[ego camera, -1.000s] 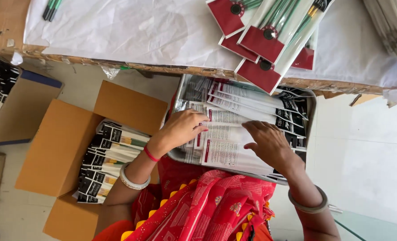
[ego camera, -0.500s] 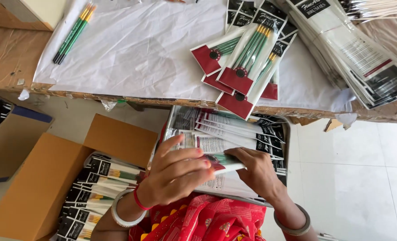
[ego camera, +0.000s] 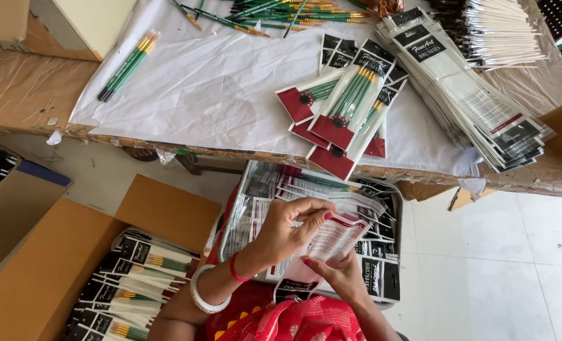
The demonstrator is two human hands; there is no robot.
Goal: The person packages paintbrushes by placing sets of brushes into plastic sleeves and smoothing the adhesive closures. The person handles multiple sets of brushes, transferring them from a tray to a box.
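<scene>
Papered table | left hand, right hand pinch glossy flat sleeve

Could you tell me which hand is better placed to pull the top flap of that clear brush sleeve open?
The left hand, I think: its fingertips already pinch the upper edge of the clear brush sleeve, while the right hand cradles it from beneath, above the tray of packs.
</scene>
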